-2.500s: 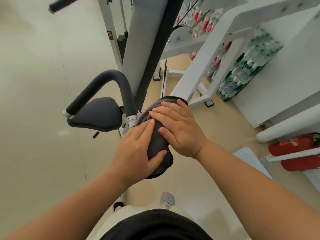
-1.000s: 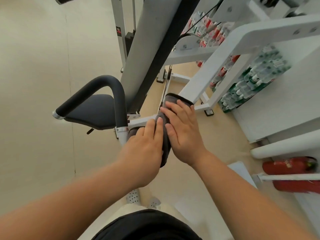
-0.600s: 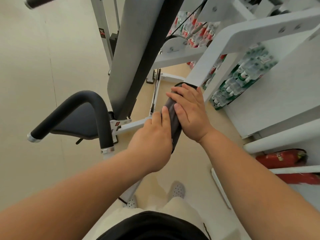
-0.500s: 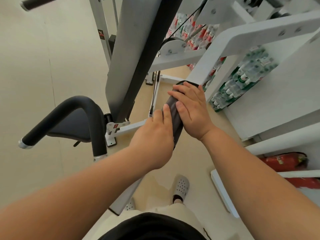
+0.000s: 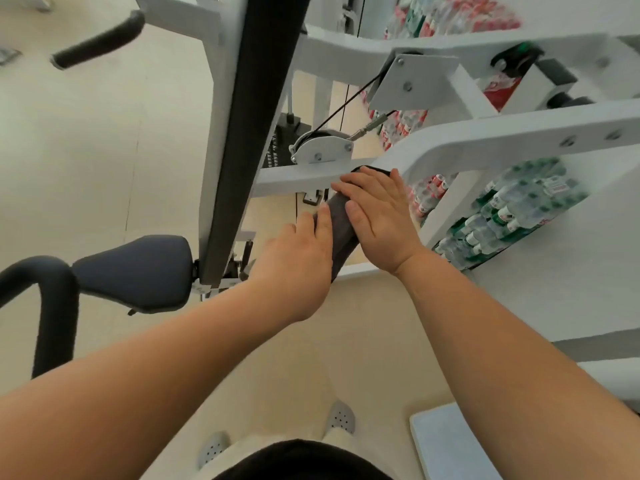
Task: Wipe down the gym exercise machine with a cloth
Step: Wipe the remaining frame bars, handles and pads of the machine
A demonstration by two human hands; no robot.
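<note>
A dark grey cloth [image 5: 341, 225] is wrapped over a sloping white bar of the gym machine's frame [image 5: 485, 136]. My left hand [image 5: 298, 261] grips the cloth's lower left side, fingers curled over it. Flat on the cloth's upper right side lies my right hand [image 5: 377, 213], its straight fingers pressing down near the joint with a crossbar [image 5: 294, 176]. Most of the cloth is hidden under both hands.
The black backrest pad [image 5: 256, 116] rises to the left of my hands, with the grey seat [image 5: 135, 271] and a curved padded handle [image 5: 52, 306] further left. A cable pulley [image 5: 322, 150] sits just above. Packs of bottles [image 5: 512, 213] are stacked at right. My shoes [image 5: 341, 415] stand below.
Both hands have slid the cloth up the white bar, away from the seat and towards the crossbar and pulley. The view has shifted so the seat and handle lie further left.
</note>
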